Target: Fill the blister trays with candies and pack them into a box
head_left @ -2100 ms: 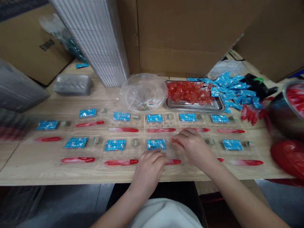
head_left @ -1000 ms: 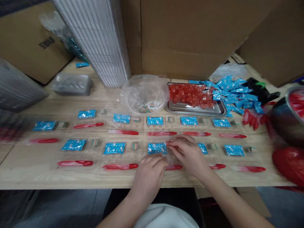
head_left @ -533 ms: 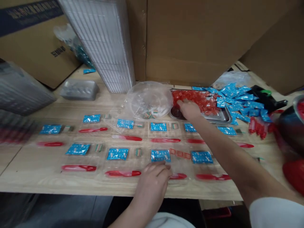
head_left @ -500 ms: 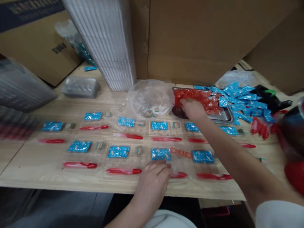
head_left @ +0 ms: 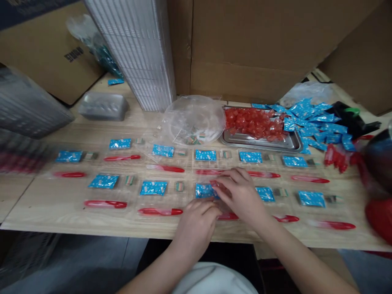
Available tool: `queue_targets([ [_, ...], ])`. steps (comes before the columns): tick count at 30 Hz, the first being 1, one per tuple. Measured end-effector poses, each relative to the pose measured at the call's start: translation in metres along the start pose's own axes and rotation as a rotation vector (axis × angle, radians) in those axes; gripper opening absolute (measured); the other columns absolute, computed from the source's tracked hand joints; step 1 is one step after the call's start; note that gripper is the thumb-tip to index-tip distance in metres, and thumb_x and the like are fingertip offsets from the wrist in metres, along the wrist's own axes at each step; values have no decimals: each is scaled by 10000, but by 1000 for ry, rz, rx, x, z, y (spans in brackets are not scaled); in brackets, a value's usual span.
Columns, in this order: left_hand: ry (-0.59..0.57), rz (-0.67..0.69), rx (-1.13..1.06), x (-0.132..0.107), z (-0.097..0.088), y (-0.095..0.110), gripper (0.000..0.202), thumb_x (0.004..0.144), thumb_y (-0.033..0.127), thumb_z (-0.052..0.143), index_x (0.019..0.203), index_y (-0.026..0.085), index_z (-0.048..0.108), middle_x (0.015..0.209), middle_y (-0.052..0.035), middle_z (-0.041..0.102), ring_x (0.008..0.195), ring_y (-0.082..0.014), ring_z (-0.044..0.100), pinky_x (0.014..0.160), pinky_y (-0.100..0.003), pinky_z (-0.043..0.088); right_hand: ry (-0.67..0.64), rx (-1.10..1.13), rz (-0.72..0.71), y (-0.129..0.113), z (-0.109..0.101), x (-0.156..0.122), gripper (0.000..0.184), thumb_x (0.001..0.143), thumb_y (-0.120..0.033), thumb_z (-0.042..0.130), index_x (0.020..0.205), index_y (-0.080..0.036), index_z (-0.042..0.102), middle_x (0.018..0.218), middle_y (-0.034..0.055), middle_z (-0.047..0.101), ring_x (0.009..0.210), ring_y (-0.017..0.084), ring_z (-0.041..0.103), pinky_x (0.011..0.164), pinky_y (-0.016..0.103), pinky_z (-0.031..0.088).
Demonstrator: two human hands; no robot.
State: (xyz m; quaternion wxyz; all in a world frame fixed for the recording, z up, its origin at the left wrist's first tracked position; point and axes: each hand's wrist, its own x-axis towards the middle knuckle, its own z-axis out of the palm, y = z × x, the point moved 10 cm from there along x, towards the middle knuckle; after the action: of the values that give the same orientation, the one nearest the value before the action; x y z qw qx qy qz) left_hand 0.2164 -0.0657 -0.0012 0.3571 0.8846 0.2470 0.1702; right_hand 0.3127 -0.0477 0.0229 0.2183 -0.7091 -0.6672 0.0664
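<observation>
From the head view, the person's right hand (head_left: 240, 196) reaches in from the lower right, with its thumb and fingers pinched closed on a small red strip (head_left: 214, 184), though the fingertips hide most of it. The left hand (head_left: 196, 224) lies loosely curled on clear plastic film (head_left: 225, 206), and the view cannot tell whether it grips the film or only rests there. Both hands are close around a blue foil sachet (head_left: 204, 190), which lies on the light wood-grain surface (head_left: 61, 214), in the nearer row of sachets and just above a long red plastic piece (head_left: 161, 211). Other sachets and red pieces lie in close rows on either side, and a steel tray (head_left: 260, 145) of red wrapped sweets (head_left: 252, 124) stands beyond them. The main risk is the slick strip, which could slip from the pinch and drop among the rows. Thin film could also drag under the left hand, pulling the sachet out of line. Because the rows are so tight, a careless wrist could knock the neighbouring red pieces.
</observation>
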Motion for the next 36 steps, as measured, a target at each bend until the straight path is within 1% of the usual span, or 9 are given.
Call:
queue_targets([
  [9,-2,-3,-19,1,1,-1,102,861,123,537,870,193,612,921,-1,678,983,-182,587,882,-355,452,-19,-144,16,2,-2,0,147,842,-273,574,838,-165,674,950,86,636,990,265,493,895,422,417],
  [14,14,1,-20,1,0,-2,108,859,118,538,876,195,612,941,1,679,989,-183,588,883,-355,454,-61,-55,-13,7,2,2,281,830,-260,608,1100,-183,617,986,74,637,975,249,496,874,405,427],
  [21,20,-9,-14,-1,1,-3,121,864,129,529,864,199,627,918,-7,680,964,-196,601,865,-373,470,-136,-47,-15,-1,8,6,56,764,-177,670,818,-172,656,857,68,657,918,247,536,838,391,427],
  [23,36,7,-25,-1,0,-1,120,861,124,534,876,198,628,941,-7,684,996,-196,597,877,-370,471,-182,31,-6,19,7,23,68,775,-231,658,829,-189,656,853,51,667,872,220,571,791,344,449],
  [25,43,19,-33,-1,-1,0,130,860,119,537,904,201,627,967,-3,687,1027,-192,591,895,-366,466,-121,54,127,65,-5,53,118,829,-258,577,897,-197,652,862,39,684,780,180,608,709,289,463],
  [27,35,9,-35,-1,0,0,143,861,121,536,925,210,629,984,3,688,1036,-191,591,905,-368,463,26,-115,307,118,-25,85,190,859,-218,509,988,-174,641,959,74,686,838,190,623,738,293,458],
  [30,18,-24,-37,-1,1,-3,152,860,122,536,928,217,632,994,7,687,1041,-193,590,904,-369,466,-11,-246,386,160,-24,121,184,801,-196,569,954,-145,658,924,109,691,867,241,628,740,324,456],
  [33,24,-20,-43,0,1,-2,146,861,123,533,923,214,629,1007,7,685,1059,-192,584,899,-366,470,-1,-234,366,149,-25,116,157,790,-181,562,909,-151,659,890,101,686,829,235,627,718,322,460],
  [36,38,0,-47,0,-1,-1,131,857,124,542,909,208,629,990,6,688,1035,-184,592,885,-356,475,113,-59,218,89,-34,78,156,816,-222,552,944,-190,635,905,64,668,772,193,617,692,302,477],
])
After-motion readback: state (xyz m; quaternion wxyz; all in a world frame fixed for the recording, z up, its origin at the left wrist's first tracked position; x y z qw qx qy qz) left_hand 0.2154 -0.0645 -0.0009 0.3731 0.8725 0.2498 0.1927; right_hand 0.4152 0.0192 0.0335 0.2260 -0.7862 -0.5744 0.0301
